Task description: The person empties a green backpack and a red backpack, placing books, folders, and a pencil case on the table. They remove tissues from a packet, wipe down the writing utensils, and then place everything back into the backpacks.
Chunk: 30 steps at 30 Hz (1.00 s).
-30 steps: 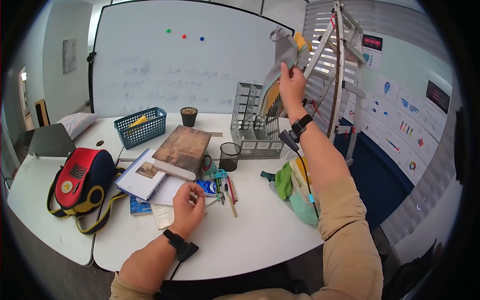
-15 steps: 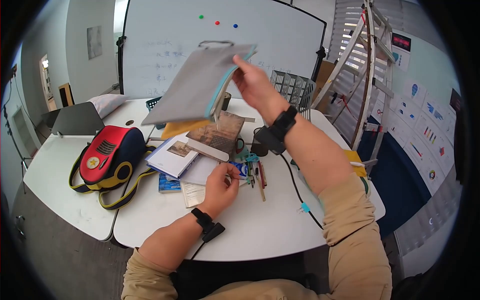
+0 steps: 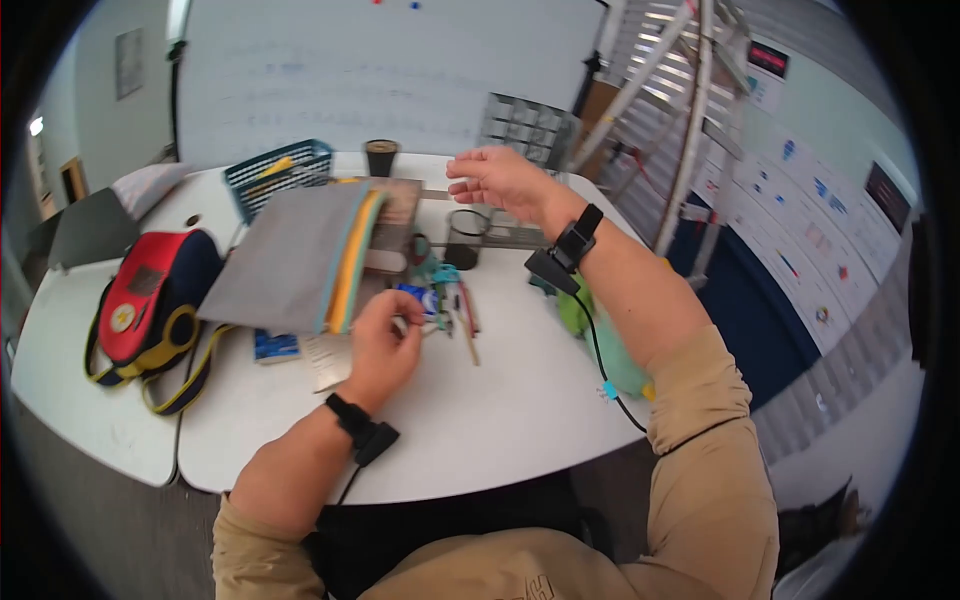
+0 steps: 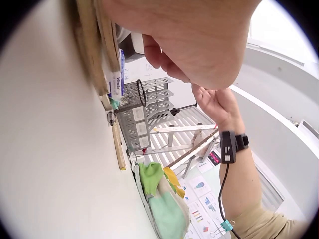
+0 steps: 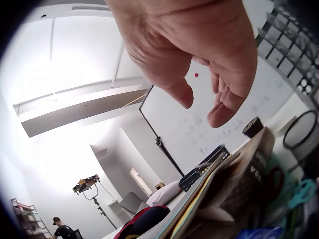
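A grey document bag (image 3: 290, 245) with teal edging and yellow inside lies over the pile of books, covering most of them. My right hand (image 3: 508, 185) hovers above the table, right of the bag and apart from it. In the right wrist view its fingers (image 5: 232, 94) and thumb are spread, with nothing between them. Near the bag's lower right corner is my left hand (image 3: 385, 340), loosely curled and holding nothing. A thick brown book (image 3: 397, 215) shows from behind the bag. Beside the left hand lie pens (image 3: 468, 320) and a blue packet (image 3: 418, 297).
A red and navy backpack (image 3: 145, 300) stands at the left. Behind are a teal basket (image 3: 300, 165), a small pot (image 3: 380, 157) and a grey file rack (image 3: 530, 130). A black mesh pen cup (image 3: 466, 240) stands mid-table; a green cloth bundle (image 3: 615, 350) lies at the right.
My right hand carried the document bag leftward from the file rack, and let it go on the books. That hand has drawn back to the right. The left hand has stayed low near the books.
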Motion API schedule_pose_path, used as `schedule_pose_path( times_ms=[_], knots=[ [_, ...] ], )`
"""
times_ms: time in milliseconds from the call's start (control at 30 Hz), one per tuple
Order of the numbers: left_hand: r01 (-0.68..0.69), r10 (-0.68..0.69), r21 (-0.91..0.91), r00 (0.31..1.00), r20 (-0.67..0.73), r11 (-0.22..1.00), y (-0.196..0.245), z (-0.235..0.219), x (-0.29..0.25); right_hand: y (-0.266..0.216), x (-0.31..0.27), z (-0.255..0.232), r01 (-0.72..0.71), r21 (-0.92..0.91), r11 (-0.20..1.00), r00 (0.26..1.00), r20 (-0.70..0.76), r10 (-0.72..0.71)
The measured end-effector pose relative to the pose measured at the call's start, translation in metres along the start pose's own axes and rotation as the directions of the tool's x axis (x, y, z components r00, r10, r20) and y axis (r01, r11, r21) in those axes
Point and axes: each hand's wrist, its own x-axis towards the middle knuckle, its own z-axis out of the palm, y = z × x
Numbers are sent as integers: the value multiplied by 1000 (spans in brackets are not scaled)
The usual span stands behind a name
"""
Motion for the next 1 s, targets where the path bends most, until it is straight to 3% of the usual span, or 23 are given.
schedule_pose_path(
  times_ms=[133,300,367,433,500,600,733,800,900,1000],
  knots=[
    [-12,12,-37,1000,-15,999,0,5,2,-10,-69,-88,24,-139,990,994,-102,-39],
    [49,-50,-62,999,-6,997,0,6,1,20,-170,-180,-111,-374,921,969,-245,18],
    [85,-85,-39,996,3,996,0,6,0,37,-213,-205,-216,-549,807,952,-304,48],
    [91,-91,-26,996,2,995,0,7,0,66,-244,-236,-192,-796,575,961,-271,-53],
    [70,-70,-22,998,-4,997,-2,7,-1,62,-276,-227,-370,-860,351,921,-390,17],
    [46,-46,-4,999,-10,999,-5,10,-2,103,-303,-265,-474,-830,294,872,-488,27],
    [34,-34,-2,999,-4,999,-6,10,-1,147,-316,-293,-495,-836,236,794,-546,-267],
    [27,-28,-6,1000,-8,1000,-6,10,-1,161,-312,-325,-474,-789,391,809,-566,-160],
    [32,-33,-22,999,-16,999,-7,8,0,150,-311,-328,-455,-691,561,831,-557,-12],
    [36,-36,-29,999,-13,999,-2,9,-1,150,-307,-331,-477,-655,587,829,-557,52]
  ],
)
